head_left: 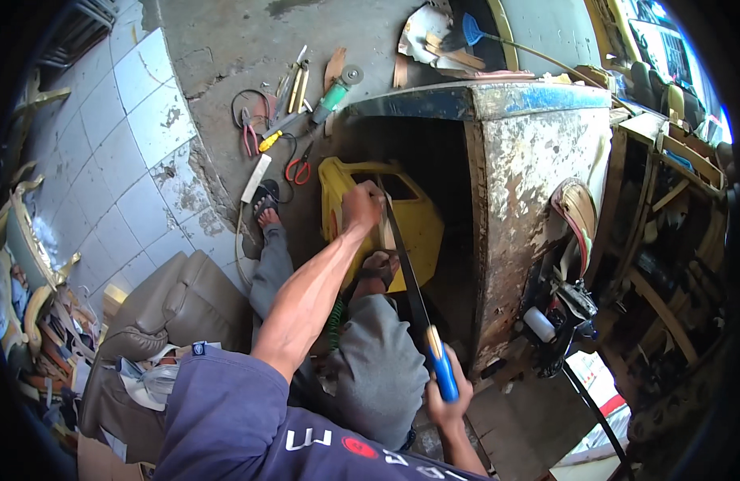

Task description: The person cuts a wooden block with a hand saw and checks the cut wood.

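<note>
My right hand (450,398) is wrapped round the blue and tan handle (441,370) of a handsaw. The saw's long dark blade (410,276) runs up and away, seen nearly edge-on, alongside a pale wooden strip (387,233). At the strip's far end, my left hand (363,206) is closed on it, the fingertips partly hidden. Below lies a yellow plastic stool or box (420,250) with an opening in its top. My sandalled foot (378,269) rests against the strip's near end. Whether the blade has cut into the wood cannot be made out.
A worn cabinet with a blue edge (538,98) stands close on the right, a sewing machine (577,301) beside it. On the floor ahead lie a green angle grinder (335,98), red-handled scissors (299,170), pliers (249,136) and a yellow-handled screwdriver (270,142). A brown cushion (190,297) sits left.
</note>
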Available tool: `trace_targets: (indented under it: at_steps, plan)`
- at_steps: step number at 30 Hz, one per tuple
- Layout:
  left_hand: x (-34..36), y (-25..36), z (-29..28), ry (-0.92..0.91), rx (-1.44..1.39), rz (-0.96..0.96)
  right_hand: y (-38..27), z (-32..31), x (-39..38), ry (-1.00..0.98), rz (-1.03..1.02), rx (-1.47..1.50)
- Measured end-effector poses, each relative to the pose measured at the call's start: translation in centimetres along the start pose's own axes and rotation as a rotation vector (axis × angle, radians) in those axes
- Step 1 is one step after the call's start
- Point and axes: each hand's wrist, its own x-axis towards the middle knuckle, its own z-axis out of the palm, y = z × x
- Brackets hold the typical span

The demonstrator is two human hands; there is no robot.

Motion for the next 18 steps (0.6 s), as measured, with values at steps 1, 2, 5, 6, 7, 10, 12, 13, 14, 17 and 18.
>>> trace_targets:
  at_steps: [1,2,5,6,7,10,12,13,14,17,18]
  plan:
    - [-0.6,0.0,-0.2,0.001,0.025,-0.012,0.0,-1.7,-1.7,-0.079,0.16,0.05]
    - [-0.6,0.7,0.4,0.007,0.061,0.02,0.6,-1.2,-0.3,-0.007,0.04,0.094]
    - [-0.1,1.6,1.0,-0.031,0.019,0.065,1.9,5.5,11.3,0.099,-0.048,-0.03]
    - [-0.4,2.0,2.2,-0.013,0.041,0.075,3.4,7.9,16.0,0.132,-0.192,0.088]
    - [-0.2,2.5,3.1,0.02,0.065,0.101,3.5,8.4,19.0,0.121,-0.108,0.157]
    - [1.2,2.0,1.6,0.0,0.042,0.034,2.2,6.6,16.0,0.055,-0.068,0.234]
    - [0.3,-0.3,0.5,-0.009,0.074,-0.026,2.5,3.8,7.8,0.065,-0.192,0.018]
    - [0.4,0.1,0.6,-0.035,0.069,-0.011,3.4,1.4,2.9,0.014,-0.068,0.048]
    - [0.6,-0.1,0.1,0.007,0.061,0.034,1.5,-0.2,-0.1,-0.018,-0.032,0.059]
    - [-0.2,0.3,0.5,0.041,0.044,0.091,1.9,1.3,3.5,0.038,-0.098,0.118]
    - [-0.3,1.3,1.2,0.038,0.026,0.137,5.1,4.0,8.0,0.104,-0.109,0.185]
